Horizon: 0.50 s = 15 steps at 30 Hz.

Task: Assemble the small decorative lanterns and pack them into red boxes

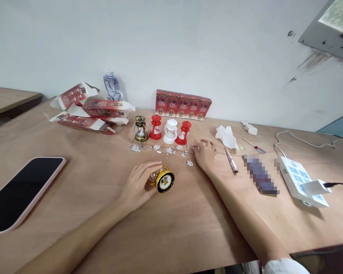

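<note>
My left hand (141, 182) is wrapped round a small gold lantern (161, 178), which lies tilted on its side with its round black-rimmed base facing me. To the right, my right hand (205, 154) rests low over the table beside small metal parts, its fingers curled; whether it pinches anything is hidden. Small white pieces (169, 151) and bent wires lie spread between the hands. Behind them stand a bronze lantern (141, 129), a red lantern (156, 127), a white lantern (170, 131) and a second red lantern (183, 133), all upright.
Opened red boxes (103, 108) and a water bottle (112, 85) stand at the back left, several closed red boxes (183, 104) by the wall. On the right are crumpled tissue (226, 137), screwdrivers (231, 160), a blurred item (260, 175) and a power strip (300, 180). A phone (27, 194) lies left.
</note>
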Each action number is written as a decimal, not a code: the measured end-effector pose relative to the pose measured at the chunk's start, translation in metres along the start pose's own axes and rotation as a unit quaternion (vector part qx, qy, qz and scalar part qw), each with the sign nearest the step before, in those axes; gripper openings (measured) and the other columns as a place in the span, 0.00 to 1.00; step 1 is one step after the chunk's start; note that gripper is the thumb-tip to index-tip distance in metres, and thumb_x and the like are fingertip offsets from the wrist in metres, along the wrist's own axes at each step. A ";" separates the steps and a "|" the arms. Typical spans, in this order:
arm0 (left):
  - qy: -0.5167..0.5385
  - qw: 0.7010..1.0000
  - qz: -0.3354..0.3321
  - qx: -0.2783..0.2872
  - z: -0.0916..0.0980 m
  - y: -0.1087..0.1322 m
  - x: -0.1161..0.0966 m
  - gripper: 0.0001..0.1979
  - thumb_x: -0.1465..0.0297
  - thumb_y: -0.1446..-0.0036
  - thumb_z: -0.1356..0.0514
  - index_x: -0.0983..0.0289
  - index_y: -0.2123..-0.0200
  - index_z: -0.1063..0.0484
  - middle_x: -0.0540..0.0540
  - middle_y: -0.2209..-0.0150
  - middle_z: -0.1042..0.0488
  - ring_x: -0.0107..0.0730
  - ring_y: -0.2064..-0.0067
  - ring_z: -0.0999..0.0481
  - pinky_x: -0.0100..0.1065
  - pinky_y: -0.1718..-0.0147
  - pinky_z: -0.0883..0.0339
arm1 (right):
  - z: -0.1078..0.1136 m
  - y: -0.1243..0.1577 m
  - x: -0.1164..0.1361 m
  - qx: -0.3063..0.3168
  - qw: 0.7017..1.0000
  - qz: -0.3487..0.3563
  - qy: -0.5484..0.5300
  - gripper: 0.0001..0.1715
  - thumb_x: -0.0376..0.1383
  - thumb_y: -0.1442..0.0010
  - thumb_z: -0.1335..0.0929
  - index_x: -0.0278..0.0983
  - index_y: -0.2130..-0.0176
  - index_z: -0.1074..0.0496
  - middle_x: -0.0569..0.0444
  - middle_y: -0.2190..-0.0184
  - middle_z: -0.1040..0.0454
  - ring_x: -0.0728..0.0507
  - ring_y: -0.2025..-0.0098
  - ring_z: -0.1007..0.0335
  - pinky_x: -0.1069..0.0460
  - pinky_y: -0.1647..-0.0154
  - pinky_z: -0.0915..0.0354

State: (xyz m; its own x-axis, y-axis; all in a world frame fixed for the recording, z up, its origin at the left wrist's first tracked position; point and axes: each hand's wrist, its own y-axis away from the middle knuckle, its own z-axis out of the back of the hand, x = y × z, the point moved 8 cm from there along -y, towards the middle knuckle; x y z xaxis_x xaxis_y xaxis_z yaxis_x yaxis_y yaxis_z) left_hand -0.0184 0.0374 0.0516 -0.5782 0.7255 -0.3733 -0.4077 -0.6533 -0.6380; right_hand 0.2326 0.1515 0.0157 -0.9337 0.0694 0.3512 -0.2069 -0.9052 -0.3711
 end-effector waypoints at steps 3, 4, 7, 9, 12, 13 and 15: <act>0.004 1.000 0.006 0.003 0.000 0.000 0.001 0.19 0.74 0.44 0.44 0.60 0.48 0.36 0.59 0.49 0.26 0.40 0.49 0.27 0.39 0.54 0.34 | 0.000 -0.002 0.000 -0.004 1.000 0.005 -0.020 0.09 0.36 0.40 0.35 0.36 0.65 0.25 0.44 0.47 0.32 0.30 0.42 0.49 0.34 0.49 0.50; 0.004 1.000 0.005 0.003 0.000 0.000 0.001 0.19 0.74 0.44 0.43 0.60 0.48 0.36 0.59 0.49 0.27 0.40 0.49 0.27 0.39 0.54 0.34 | 0.002 -0.001 0.001 -0.019 0.999 0.011 -0.034 0.09 0.36 0.39 0.35 0.36 0.66 0.26 0.45 0.49 0.30 0.31 0.43 0.48 0.35 0.49 0.50; -0.001 1.000 0.003 -0.007 0.002 0.000 0.001 0.20 0.74 0.44 0.43 0.60 0.48 0.36 0.59 0.50 0.26 0.39 0.49 0.27 0.38 0.54 0.34 | 0.021 0.011 0.010 -0.121 0.985 0.061 -0.105 0.10 0.38 0.39 0.35 0.37 0.68 0.27 0.47 0.56 0.26 0.36 0.49 0.39 0.39 0.49 0.47; -0.004 1.000 0.004 -0.011 0.002 0.000 0.001 0.20 0.74 0.44 0.42 0.61 0.47 0.37 0.59 0.50 0.26 0.38 0.50 0.26 0.37 0.55 0.34 | 0.039 0.032 0.026 -0.197 0.956 0.136 -0.172 0.09 0.38 0.38 0.34 0.37 0.68 0.28 0.51 0.64 0.24 0.41 0.56 0.33 0.42 0.51 0.44; -0.008 1.000 0.004 -0.008 0.002 0.000 0.002 0.20 0.73 0.44 0.42 0.61 0.47 0.37 0.59 0.49 0.27 0.38 0.50 0.27 0.36 0.55 0.34 | 0.061 0.076 0.063 -0.226 0.889 0.291 -0.272 0.03 0.32 0.40 0.32 0.40 0.67 0.30 0.57 0.72 0.24 0.46 0.64 0.30 0.46 0.54 0.40; -0.009 1.000 0.003 -0.008 0.002 0.000 0.001 0.20 0.73 0.44 0.42 0.61 0.47 0.37 0.60 0.49 0.27 0.38 0.49 0.27 0.36 0.54 0.34 | 0.068 0.089 0.074 -0.222 0.869 0.327 -0.298 0.04 0.31 0.41 0.31 0.41 0.66 0.30 0.58 0.73 0.24 0.46 0.65 0.30 0.46 0.56 0.39; -0.011 1.000 0.000 -0.010 0.003 0.000 0.000 0.20 0.74 0.44 0.42 0.61 0.47 0.37 0.60 0.49 0.27 0.38 0.49 0.27 0.37 0.53 0.34 | 0.075 0.109 0.095 -0.195 0.850 0.372 -0.319 0.06 0.30 0.40 0.32 0.42 0.64 0.29 0.58 0.72 0.23 0.46 0.64 0.30 0.46 0.56 0.37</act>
State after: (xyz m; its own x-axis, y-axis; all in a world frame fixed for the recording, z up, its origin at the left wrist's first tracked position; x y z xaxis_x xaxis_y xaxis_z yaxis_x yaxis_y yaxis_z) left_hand -0.0206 0.0373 0.0537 -0.5937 0.7203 -0.3587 -0.3929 -0.6485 -0.6520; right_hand 0.1434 0.0279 0.0726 -0.5263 -0.8148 0.2431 0.1736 -0.3829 -0.9074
